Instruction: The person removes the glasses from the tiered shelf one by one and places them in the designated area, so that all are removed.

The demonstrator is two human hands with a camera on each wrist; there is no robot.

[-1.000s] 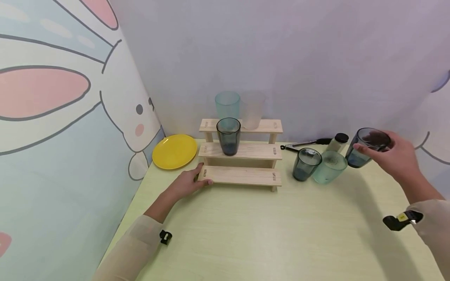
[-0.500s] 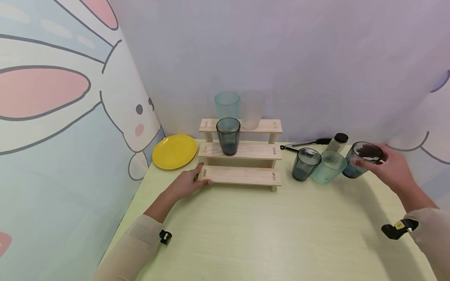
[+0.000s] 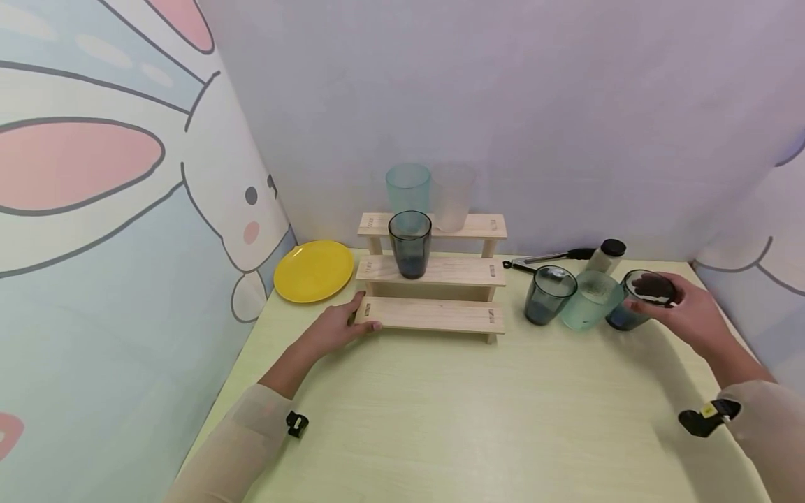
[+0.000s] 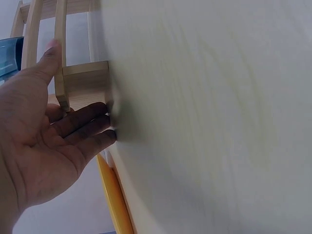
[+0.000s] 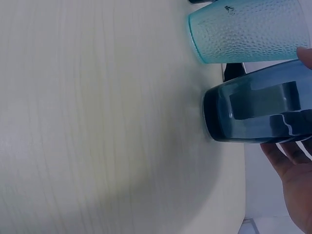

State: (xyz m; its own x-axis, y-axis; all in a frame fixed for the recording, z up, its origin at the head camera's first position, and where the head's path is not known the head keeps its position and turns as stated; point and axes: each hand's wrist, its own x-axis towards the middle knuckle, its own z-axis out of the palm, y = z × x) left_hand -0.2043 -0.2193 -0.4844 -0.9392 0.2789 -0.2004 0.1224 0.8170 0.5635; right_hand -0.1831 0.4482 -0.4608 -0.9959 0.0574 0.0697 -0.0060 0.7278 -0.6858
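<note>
In the head view my right hand (image 3: 690,318) grips a smoky blue tumbler (image 3: 625,316) around its upper part, thumb on the near side. The right wrist view shows this tumbler upright, its thick base close over the table beside a frosted aqua tumbler (image 5: 248,31). My left hand (image 3: 330,330) holds the left end of a three-step wooden shelf rack (image 3: 434,312) at its lowest board. Its thumb lies along the front edge, and the other fingers reach round the board's end. Another smoky tumbler (image 3: 410,248) stands on the middle step.
A light aqua cup (image 3: 407,187) and a clear frosted cup (image 3: 451,199) stand on the top step. Right of the rack are another smoky tumbler (image 3: 549,297), a black-capped jar (image 3: 606,256) and black-handled tongs (image 3: 553,256). A yellow plate (image 3: 313,271) lies at left.
My right hand has lowered the smoky tumbler toward the table, beside the aqua tumbler, straightening it from its earlier tilt. The left hand has stayed at the rack.
</note>
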